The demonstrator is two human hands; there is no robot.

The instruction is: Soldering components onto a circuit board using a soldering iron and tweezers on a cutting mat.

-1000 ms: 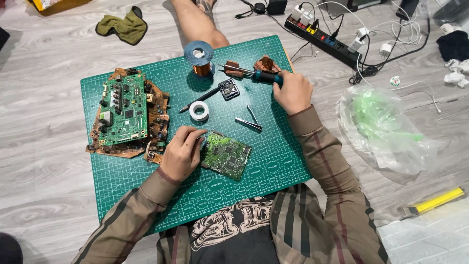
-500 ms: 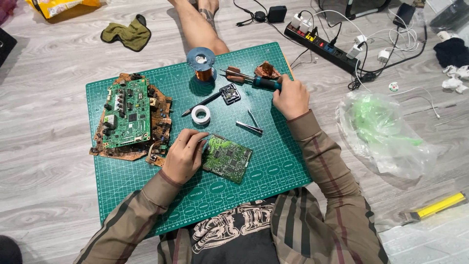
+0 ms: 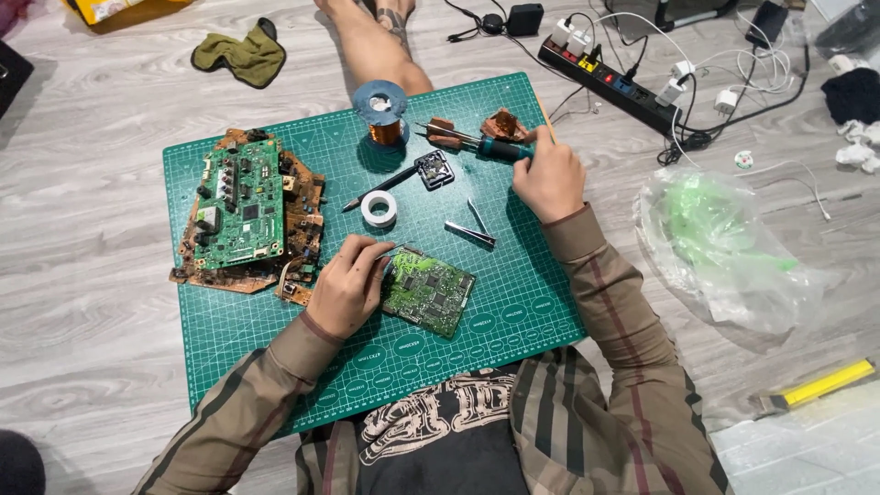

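Head view: the left hand (image 3: 346, 284) pinches the edge of a small green circuit board (image 3: 427, 291) at mid-frame on the cutting mat (image 3: 513, 302); the right hand (image 3: 548, 174), upper centre, grips a soldering iron (image 3: 472, 144). Pinning the board flat would best suit the work.

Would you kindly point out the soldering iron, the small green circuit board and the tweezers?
soldering iron (image 3: 495, 148), head view, on its teal handle.
small green circuit board (image 3: 429, 291), head view, on the middle of its face.
tweezers (image 3: 473, 231), head view, near where its two legs join.
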